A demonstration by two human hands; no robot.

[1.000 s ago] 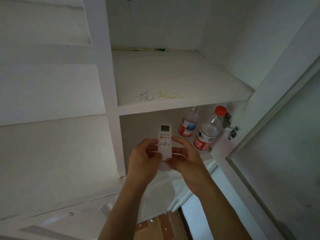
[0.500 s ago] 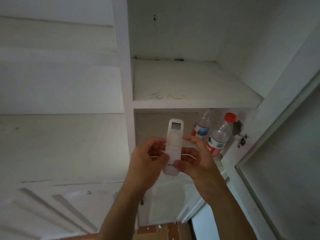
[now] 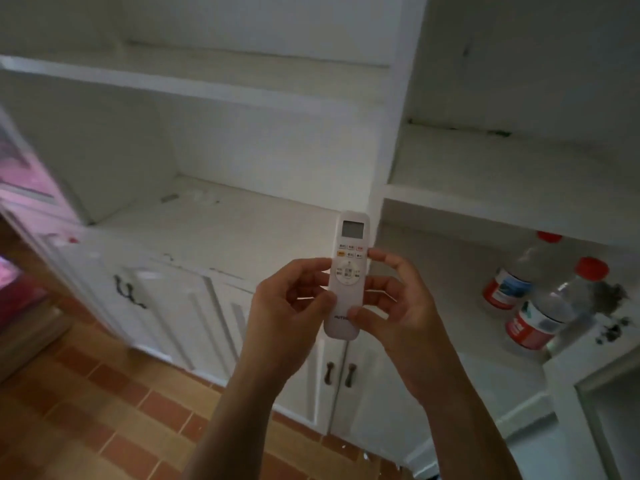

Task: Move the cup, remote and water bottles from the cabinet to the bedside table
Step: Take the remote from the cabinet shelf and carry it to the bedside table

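Note:
A white remote [image 3: 349, 258] with a small screen and coloured buttons stands upright in front of the cabinet, buttons facing me. My left hand [image 3: 289, 306] grips its lower left side and my right hand [image 3: 398, 303] pinches its right side, thumb near the bottom. Two clear water bottles with red caps and red labels stand on the cabinet shelf [image 3: 460, 327] to the right: one further back [image 3: 512, 278], one nearer [image 3: 547, 313]. No cup is in view.
The white cabinet has an open counter [image 3: 221, 233] at left, shelves above, and lower doors with dark handles [image 3: 341, 374]. Red and orange floor tiles [image 3: 104, 410] lie below. A pinkish lit area [image 3: 20, 188] shows at the far left.
The view has swung left and down, so the counter, lower doors and floor now show. Both hands keep hold of the remote, which has turned from its plain back to its button face.

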